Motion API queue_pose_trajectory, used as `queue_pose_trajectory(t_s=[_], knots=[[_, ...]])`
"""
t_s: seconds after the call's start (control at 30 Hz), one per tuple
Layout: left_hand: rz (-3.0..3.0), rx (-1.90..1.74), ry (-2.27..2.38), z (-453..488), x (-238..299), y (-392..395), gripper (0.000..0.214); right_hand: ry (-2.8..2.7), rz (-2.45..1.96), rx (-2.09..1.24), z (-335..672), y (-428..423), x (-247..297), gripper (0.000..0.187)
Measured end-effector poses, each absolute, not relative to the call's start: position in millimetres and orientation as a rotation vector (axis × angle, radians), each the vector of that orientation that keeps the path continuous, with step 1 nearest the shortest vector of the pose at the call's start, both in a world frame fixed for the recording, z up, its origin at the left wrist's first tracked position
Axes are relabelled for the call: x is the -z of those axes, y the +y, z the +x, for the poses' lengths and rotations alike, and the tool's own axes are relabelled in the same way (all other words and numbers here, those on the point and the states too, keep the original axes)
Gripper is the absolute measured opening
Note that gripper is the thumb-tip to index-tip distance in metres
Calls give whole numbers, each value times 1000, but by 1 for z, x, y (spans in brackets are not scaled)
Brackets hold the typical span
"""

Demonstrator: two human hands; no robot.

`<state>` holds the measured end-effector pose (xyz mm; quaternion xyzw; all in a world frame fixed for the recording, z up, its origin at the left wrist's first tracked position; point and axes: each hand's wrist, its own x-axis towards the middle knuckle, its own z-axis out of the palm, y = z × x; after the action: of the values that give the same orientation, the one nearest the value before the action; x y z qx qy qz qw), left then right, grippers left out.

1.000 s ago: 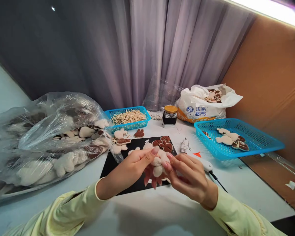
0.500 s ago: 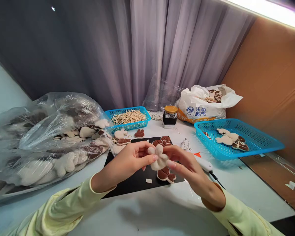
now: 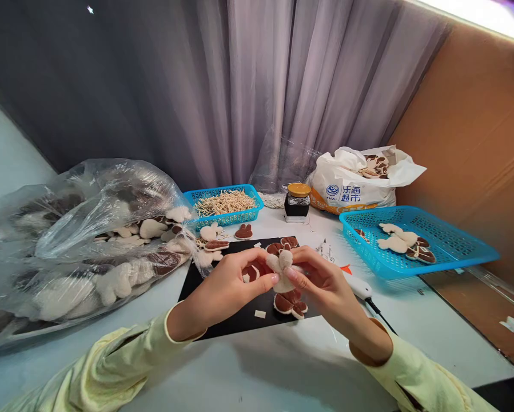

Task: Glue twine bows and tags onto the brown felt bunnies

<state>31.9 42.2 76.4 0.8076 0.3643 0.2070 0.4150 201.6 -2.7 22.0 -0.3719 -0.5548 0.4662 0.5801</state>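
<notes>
Between my two hands is a small cream plush bunny piece [image 3: 286, 262], held above a black mat [image 3: 226, 320]. My left hand [image 3: 235, 277] pinches its left side with thumb and fingers. On the other side, my right hand [image 3: 325, 280] has its thumb pressed on the front of the plush and its fingers behind. Directly below lies a brown-faced plush piece [image 3: 290, 303] with a cream edge. Further brown pieces [image 3: 278, 246] lie behind my hands on the mat. A small white rectangle [image 3: 260, 314] rests near the mat's front edge.
At left bulges a clear plastic bag [image 3: 106, 246] of plush pieces. A blue basket [image 3: 239, 218] holds cream cords; another blue basket [image 3: 368, 260] holds bunny pieces. A jar [image 3: 297, 205] stands before a white shopping bag [image 3: 346, 197]. A white corded tool [image 3: 357, 286] lies right of the mat.
The cream plush has turned between my fingers and tilted, and my right thumb has shifted onto its front. Both hands stay over the mat. The view has shifted slightly.
</notes>
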Motion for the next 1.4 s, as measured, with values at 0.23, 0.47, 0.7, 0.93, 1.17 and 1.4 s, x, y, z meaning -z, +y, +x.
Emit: queue_pose_trajectory(t_s=[0.23, 0.47, 0.7, 0.93, 1.17, 1.4], knots=[[2358, -621, 841, 34, -68, 40, 6, -1079, -910, -1359, 199, 4, -13, 27], [2558, -546, 1011, 24, -61, 80, 10, -1082, -1054, -1285, 203, 8, -19, 23], [2876, -327, 1175, -12, -52, 127, 6, -1038, -926, -828, 214, 8, -23, 17], [2902, -343, 976, 13, -40, 106, 21, -1416, -817, -964, 208, -3, -16, 14], [2920, -444, 1051, 13, -12, 141, 32, -2182, -757, -965, 194, -6, -7, 16], [2795, -405, 1586, -44, -18, 201, 26, -2533, -897, -714, 193, -3, 3, 27]])
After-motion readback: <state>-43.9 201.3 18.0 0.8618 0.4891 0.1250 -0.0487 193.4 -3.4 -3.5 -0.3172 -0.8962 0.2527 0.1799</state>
